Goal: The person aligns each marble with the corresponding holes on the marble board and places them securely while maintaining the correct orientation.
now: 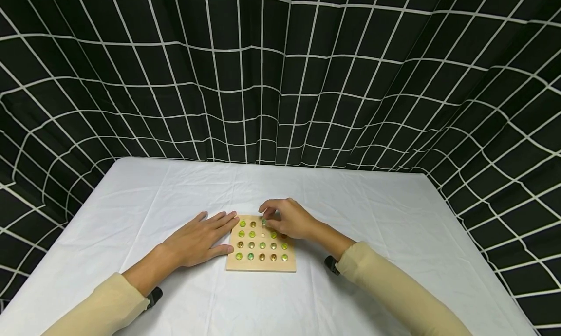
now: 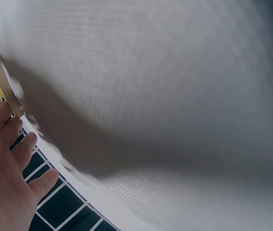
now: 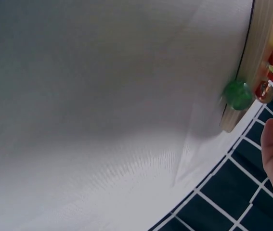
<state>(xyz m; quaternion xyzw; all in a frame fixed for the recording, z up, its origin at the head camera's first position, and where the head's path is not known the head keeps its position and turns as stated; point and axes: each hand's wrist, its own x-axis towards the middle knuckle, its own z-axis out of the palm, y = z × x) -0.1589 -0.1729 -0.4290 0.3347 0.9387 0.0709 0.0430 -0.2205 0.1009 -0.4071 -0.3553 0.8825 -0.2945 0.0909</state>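
Note:
A pale wooden board (image 1: pixel 261 267) lies flat on the table, set with rows of green, yellow-green and brown glass marbles. My left hand (image 1: pixel 193 239) rests at the board's left side, fingers straight and spread, fingertips on its edge. The left wrist view shows that hand (image 2: pixel 6 159) beside the board's side edge (image 2: pixel 1 82). Over the far rows, my right hand (image 1: pixel 292 220) pinches a green marble (image 1: pixel 264 222) between thumb and curled fingers. Below it, one bare hollow (image 1: pixel 263 235) shows. The right hand covers marbles at the far right.
A white cloth (image 1: pixel 184 297) covers the table around the board. Behind and beside the table hangs a black curtain (image 1: pixel 245 83) with a white grid. In the right wrist view, a green marble (image 3: pixel 238 95) sits near the board's corner.

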